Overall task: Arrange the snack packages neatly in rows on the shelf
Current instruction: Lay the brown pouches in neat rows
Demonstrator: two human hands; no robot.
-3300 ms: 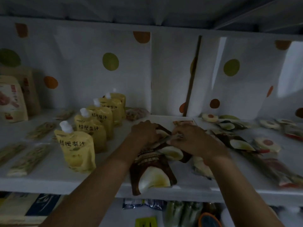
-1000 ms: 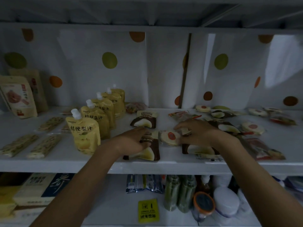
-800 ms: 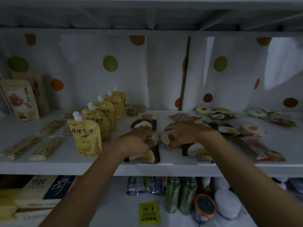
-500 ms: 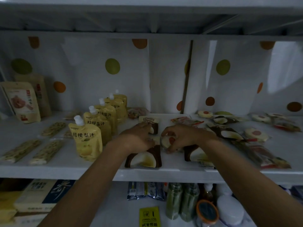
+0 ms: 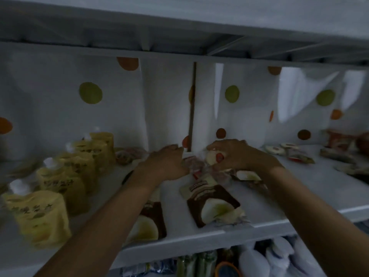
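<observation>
On the white shelf (image 5: pixel 259 198) my right hand (image 5: pixel 237 154) grips a small round white snack pack with a red dot (image 5: pixel 214 156), lifted near the back wall. My left hand (image 5: pixel 167 162) is beside it with curled fingers on clear crinkly packets (image 5: pixel 192 163); whether it holds them is unclear. Two brown packages with a pale oval picture lie flat toward the front: one (image 5: pixel 213 204) in the middle, one (image 5: pixel 148 222) partly under my left forearm. A third brown pack (image 5: pixel 246 175) lies under my right wrist.
A row of yellow spouted juice pouches (image 5: pixel 60 180) runs front to back at the left. More round snack packs (image 5: pixel 279 149) and red packets lie at the right. Below the shelf are bottles (image 5: pixel 199 264) and white containers (image 5: pixel 279 256). A dotted sheet covers the back wall.
The view has moved closer and tilted. Both hands have gone toward the back of the shelf, the right one carrying the round red-dot pack off the shelf surface.
</observation>
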